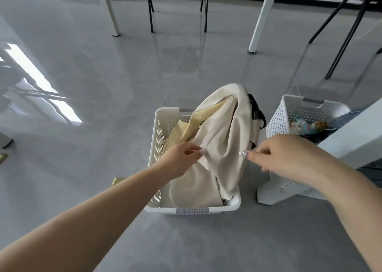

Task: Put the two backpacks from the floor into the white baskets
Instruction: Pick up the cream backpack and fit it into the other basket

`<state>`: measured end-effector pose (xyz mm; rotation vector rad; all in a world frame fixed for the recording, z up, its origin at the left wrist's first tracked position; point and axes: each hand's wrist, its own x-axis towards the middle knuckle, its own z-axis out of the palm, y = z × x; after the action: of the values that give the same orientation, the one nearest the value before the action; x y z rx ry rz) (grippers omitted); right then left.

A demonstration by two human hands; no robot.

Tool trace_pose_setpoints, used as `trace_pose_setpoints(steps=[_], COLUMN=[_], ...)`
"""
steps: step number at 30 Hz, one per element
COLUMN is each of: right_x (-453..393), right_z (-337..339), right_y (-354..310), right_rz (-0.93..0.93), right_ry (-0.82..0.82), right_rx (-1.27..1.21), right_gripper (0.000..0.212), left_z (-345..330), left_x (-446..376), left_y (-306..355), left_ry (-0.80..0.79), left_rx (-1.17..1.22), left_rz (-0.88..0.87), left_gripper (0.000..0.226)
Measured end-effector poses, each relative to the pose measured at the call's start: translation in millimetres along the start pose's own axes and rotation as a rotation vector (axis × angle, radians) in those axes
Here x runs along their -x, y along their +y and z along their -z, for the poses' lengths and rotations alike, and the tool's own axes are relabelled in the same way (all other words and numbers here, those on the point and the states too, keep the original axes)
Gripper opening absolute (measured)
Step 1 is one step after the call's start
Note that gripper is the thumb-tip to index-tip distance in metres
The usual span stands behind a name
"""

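Note:
A cream backpack (pixel 223 139) with a pale yellow panel and black straps stands in the near white basket (pixel 159 147), its top sticking out above the rim. My left hand (pixel 182 160) pinches a fold of its fabric on the left side. My right hand (pixel 285 156) has its fingers closed at the bag's right edge. A second white basket (pixel 289 112) stands to the right and holds a dark bag (pixel 314 137) with a small doll charm (pixel 306 126); most of that bag is hidden.
A white slanted table leg (pixel 341 147) crosses in front of the right basket. Further back stand white table legs (pixel 109 9) and black chair legs (pixel 149 7) on the glossy grey floor (pixel 103 85). A small gold object (pixel 116 181) lies by my left forearm.

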<state>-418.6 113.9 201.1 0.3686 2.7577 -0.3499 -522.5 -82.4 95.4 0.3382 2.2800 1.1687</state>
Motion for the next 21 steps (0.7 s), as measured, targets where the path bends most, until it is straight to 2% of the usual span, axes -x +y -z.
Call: trace_pose_setpoints(steps=[2,4,7,10,12,15,21], right_x=[9.0,8.3,-10.9,-23.6,-26.5,-35.1,-78.4], right_z=[-20.6,-60.5,-130.6,-173.3,-184.0,-188.2,-164.9], right_y=[-18.0,-38.0,-45.4,-43.4,-43.7,-38.7,-0.3], right_rz=[0.145,0.317,0.455,0.558,0.612,0.622,0.463], right_ry=[-0.155,-0.267,-0.254,-0.208,-0.176,-0.125,-0.033], right_rx=[-0.033,-0.018,0.227,0.374,0.373,0.342,0.311], right_gripper=[0.048,0.032,0.035,0.030,0.024,0.029,0.033], left_z=[-1.4,-3.7,-9.7,-20.8,-25.1,-24.7,-47.2], left_x=[14.7,31.4,47.3,53.3,54.5,44.1,-21.3], left_y=[-13.0,-28.6,-53.4,-70.2,-74.5,-70.0,-39.3], left_ry=[-0.105,-0.311,-0.528,-0.538,-0.528,-0.494,-0.353], left_rx=[-0.201,-0.513,-1.017,-1.285,-1.362,-1.373,-1.372], left_rz=[-0.031,-0.078,-0.144,-0.211,-0.246,-0.274,-0.296], left_gripper=[0.024,0.034,0.048,0.034,0.034,0.034,0.027])
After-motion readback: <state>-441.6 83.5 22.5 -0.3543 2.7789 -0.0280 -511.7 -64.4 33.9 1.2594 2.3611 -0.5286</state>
